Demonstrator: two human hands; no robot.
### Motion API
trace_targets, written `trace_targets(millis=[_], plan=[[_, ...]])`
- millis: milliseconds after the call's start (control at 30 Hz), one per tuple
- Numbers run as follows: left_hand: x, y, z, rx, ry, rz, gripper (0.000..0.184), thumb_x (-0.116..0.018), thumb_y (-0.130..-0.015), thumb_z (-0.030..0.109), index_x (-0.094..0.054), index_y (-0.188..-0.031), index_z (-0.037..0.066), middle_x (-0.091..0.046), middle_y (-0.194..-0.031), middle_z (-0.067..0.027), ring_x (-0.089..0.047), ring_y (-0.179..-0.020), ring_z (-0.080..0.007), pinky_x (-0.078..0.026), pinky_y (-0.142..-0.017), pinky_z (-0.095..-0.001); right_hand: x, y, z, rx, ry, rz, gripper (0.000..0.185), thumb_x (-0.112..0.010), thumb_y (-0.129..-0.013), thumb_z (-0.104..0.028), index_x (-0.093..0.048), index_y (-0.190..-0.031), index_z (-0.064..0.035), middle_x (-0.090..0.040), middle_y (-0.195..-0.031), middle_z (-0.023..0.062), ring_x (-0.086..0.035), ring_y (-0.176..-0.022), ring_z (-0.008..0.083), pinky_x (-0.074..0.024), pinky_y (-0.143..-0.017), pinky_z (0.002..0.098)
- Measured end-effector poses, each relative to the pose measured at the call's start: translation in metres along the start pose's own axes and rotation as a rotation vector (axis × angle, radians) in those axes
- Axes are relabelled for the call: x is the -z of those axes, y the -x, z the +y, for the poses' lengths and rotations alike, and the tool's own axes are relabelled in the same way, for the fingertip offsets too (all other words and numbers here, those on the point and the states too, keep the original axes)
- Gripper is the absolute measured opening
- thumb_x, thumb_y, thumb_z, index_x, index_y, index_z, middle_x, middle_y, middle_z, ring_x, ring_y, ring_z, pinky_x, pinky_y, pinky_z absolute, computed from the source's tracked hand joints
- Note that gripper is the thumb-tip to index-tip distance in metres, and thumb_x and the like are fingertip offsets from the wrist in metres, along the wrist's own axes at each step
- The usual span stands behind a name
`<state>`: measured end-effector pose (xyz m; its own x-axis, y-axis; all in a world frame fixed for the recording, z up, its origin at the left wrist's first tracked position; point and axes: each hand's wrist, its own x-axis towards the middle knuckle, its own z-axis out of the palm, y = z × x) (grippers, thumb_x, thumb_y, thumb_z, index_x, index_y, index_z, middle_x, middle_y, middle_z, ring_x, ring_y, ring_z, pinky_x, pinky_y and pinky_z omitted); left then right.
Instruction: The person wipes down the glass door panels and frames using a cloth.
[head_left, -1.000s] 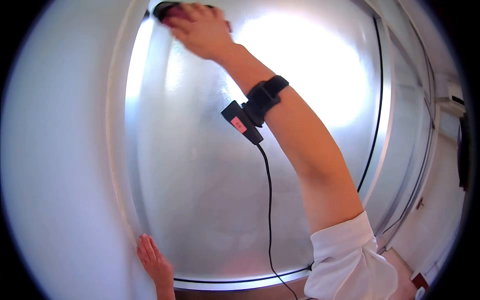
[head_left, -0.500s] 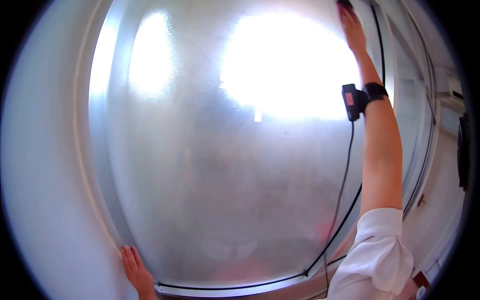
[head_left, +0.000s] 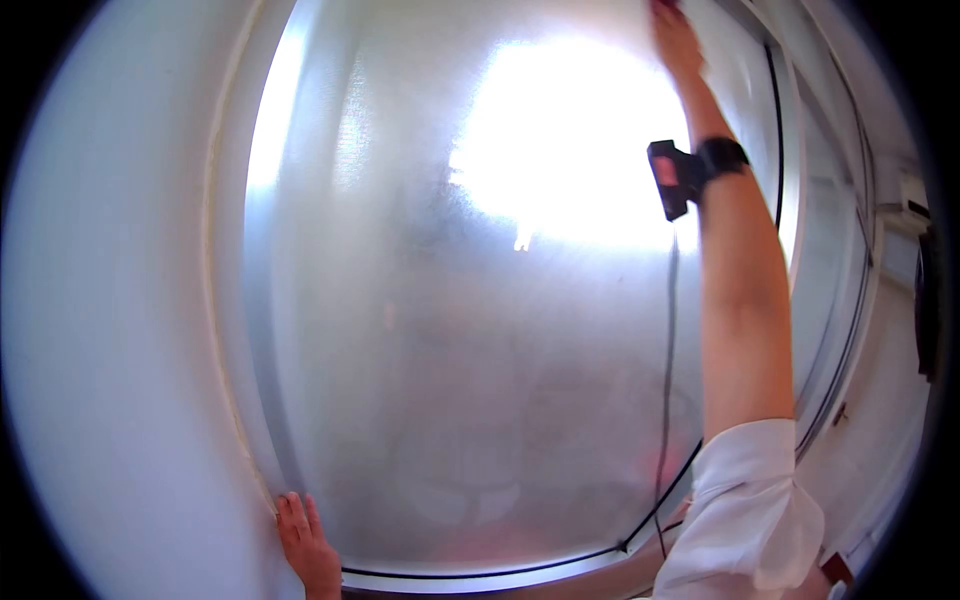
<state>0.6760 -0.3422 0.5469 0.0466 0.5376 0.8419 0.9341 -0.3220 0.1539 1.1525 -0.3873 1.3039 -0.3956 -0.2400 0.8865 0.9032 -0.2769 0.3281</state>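
Note:
My right hand (head_left: 678, 42) reaches up to the top of the frosted glass pane (head_left: 480, 380), its fingers on a dark red item (head_left: 664, 4) that is mostly cut off by the upper edge of the view. A black strap (head_left: 722, 157) circles that wrist and carries a small black device (head_left: 668, 180) with a pink label, from which a cable (head_left: 668, 380) hangs. At the lower left, my left hand (head_left: 309, 545) rests with fingers stretched out against the edge of the pane's frame, holding nothing.
A pale wall (head_left: 110, 300) runs down the left side. Along the bottom of the pane lies a light metal frame (head_left: 480, 582) with a black seal. More framed glass panels stand at the right, with a dark object (head_left: 928, 305) at the far right edge.
My right hand has swept with the red item from the pane's upper left to its upper right, then slightly back left. My left hand stays near the lower left frame.

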Motion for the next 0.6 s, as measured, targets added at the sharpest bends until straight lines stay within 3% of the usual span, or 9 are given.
trace_targets(millis=[67,100,167,300,333,433,533,567,600], plan=[[0.007,-0.004,0.003,-0.007,-0.031,-0.035,0.050,-0.040,-0.083,-0.005,-0.046,-0.133,0.001,-0.034,-0.145,-0.0148,-0.033,-0.133,-0.0375,-0.034,-0.105,-0.0496,0.013,-0.004,-0.168,-0.385,-0.155,-0.012,0.032,-0.044,-0.093,-0.033,-0.062,-0.095,-0.0070,-0.064,-0.092,0.0193,-0.062,-0.085,0.0368,-0.0489,-0.075,0.0462],[0.007,-0.003,0.002,-0.014,-0.031,-0.037,0.050,-0.040,-0.083,-0.005,-0.046,-0.133,0.001,-0.034,-0.145,-0.0148,-0.033,-0.133,-0.0375,-0.034,-0.105,-0.0496,0.000,0.000,-0.217,-0.044,-0.047,0.184,0.038,-0.045,-0.092,-0.036,-0.061,-0.089,-0.0025,-0.062,-0.083,0.0201,-0.061,-0.075,0.0381,-0.0481,-0.072,0.0478],[0.008,-0.008,0.006,-0.018,-0.047,-0.043,0.050,-0.040,-0.084,-0.005,-0.045,-0.134,0.001,-0.034,-0.145,-0.0148,-0.032,-0.133,-0.0373,-0.033,-0.106,-0.0497,-0.003,0.015,-0.306,-0.107,-0.369,0.271,0.036,-0.042,-0.094,-0.032,-0.060,-0.087,-0.0027,-0.062,-0.088,0.0193,-0.060,-0.084,0.0384,-0.0459,-0.076,0.0481],[0.010,-0.007,0.004,-0.030,-0.055,-0.023,0.051,-0.040,-0.084,-0.005,-0.045,-0.134,0.001,-0.034,-0.145,-0.0155,-0.032,-0.133,-0.0371,-0.032,-0.107,-0.0486,0.016,0.077,-0.409,0.275,-0.420,0.324,0.032,-0.050,-0.082,-0.015,-0.059,-0.111,-0.0057,-0.052,-0.120,0.0209,-0.050,-0.109,0.0358,-0.0358,-0.094,0.0525],[0.009,-0.006,0.004,-0.016,-0.058,-0.024,0.052,-0.040,-0.083,-0.006,-0.045,-0.134,0.001,-0.034,-0.145,-0.0159,-0.032,-0.134,-0.0373,-0.032,-0.107,-0.0480,0.036,0.095,-0.405,0.249,-0.333,0.181,0.031,-0.053,-0.083,-0.022,-0.063,-0.113,-0.0223,-0.052,-0.128,0.0103,-0.046,-0.120,0.0290,-0.0308,-0.102,0.0504],[0.007,-0.004,0.005,0.004,-0.069,-0.025,0.053,-0.042,-0.082,-0.007,-0.044,-0.134,0.001,-0.032,-0.146,-0.0168,-0.031,-0.135,-0.0372,-0.030,-0.109,-0.0452,0.043,0.104,-0.347,0.486,-0.416,0.060,0.031,-0.051,-0.087,-0.018,-0.062,-0.116,-0.0236,-0.047,-0.133,0.0126,-0.043,-0.123,0.0294,-0.0265,-0.101,0.0543],[0.013,-0.009,0.015,0.042,-0.083,-0.051,0.053,-0.042,-0.084,-0.008,-0.042,-0.136,0.001,-0.029,-0.148,-0.0172,-0.030,-0.136,-0.0369,-0.029,-0.110,-0.0427,0.057,0.087,-0.242,0.438,-0.451,0.227,0.028,-0.053,-0.083,-0.013,-0.061,-0.110,-0.0098,-0.057,-0.115,0.0171,-0.054,-0.106,0.0322,-0.0429,-0.089,0.0429],[0.017,-0.009,0.018,0.079,-0.094,-0.071,0.052,-0.042,-0.085,-0.007,-0.041,-0.136,0.002,-0.028,-0.148,-0.0171,-0.029,-0.136,-0.0367,-0.029,-0.110,-0.0425,0.094,0.080,-0.213,-0.088,-0.820,-0.216,0.024,-0.055,-0.086,-0.018,-0.062,-0.106,-0.0061,-0.060,-0.108,0.0158,-0.059,-0.098,0.0300,-0.0470,-0.083,0.0372],[0.020,-0.010,0.020,0.067,-0.091,-0.073,0.052,-0.042,-0.085,-0.007,-0.041,-0.136,0.002,-0.028,-0.148,-0.0171,-0.029,-0.136,-0.0367,-0.029,-0.110,-0.0425,0.080,0.082,-0.164,0.213,-0.507,0.147,0.023,-0.053,-0.089,-0.018,-0.063,-0.105,-0.0045,-0.061,-0.103,0.0168,-0.061,-0.092,0.0294,-0.0482,-0.081,0.0346]])
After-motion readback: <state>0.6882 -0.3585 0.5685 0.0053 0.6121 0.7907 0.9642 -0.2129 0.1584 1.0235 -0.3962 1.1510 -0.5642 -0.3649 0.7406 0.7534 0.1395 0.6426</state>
